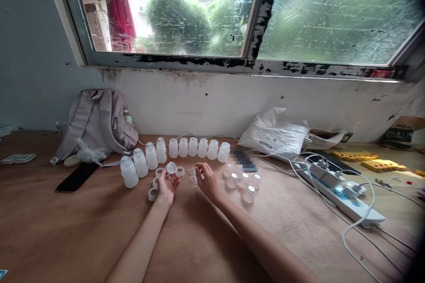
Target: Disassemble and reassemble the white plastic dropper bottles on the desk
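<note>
My left hand [168, 187], palm up, holds a translucent white screw ring [171, 167] between thumb and fingers. Just right of it, my right hand [207, 179] is palm down with its fingers curled and the tips together; whatever they may pinch is hidden. Close to those fingertips lie small clear discs [193, 179]. More white rings [153, 193] lie beside and behind my left hand. Beyond both hands, small frosted baby bottles [183, 147] stand upright in a curved row, some at the left with tops on. Several clear domed caps [247, 195] lie to the right of my right hand.
A grey backpack [99, 124] leans against the wall at left, with a black phone [77, 177] before it. A silver plastic bag [275, 131] lies at back right. The white power strip [345, 199] trails cables, with yellow objects [383, 166] beyond it.
</note>
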The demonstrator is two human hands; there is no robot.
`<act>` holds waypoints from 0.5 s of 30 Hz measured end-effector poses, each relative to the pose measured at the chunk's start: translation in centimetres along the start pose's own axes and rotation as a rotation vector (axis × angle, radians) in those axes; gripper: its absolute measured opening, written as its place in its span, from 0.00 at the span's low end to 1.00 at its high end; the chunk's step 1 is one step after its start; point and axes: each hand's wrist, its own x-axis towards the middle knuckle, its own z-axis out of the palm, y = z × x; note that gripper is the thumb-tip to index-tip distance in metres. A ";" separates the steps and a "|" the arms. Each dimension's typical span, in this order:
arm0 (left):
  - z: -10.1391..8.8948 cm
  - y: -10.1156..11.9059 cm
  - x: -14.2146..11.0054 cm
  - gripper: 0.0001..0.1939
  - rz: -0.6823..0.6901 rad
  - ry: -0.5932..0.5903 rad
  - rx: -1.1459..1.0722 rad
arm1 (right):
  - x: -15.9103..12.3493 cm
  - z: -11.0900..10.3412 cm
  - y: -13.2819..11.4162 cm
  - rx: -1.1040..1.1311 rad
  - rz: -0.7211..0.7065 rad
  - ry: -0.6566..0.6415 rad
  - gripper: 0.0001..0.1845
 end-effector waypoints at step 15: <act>-0.9 -0.1 0.3 0.10 0.023 -0.033 -0.114 | 11.8 7.1 -3.3 -0.270 0.125 -0.347 0.10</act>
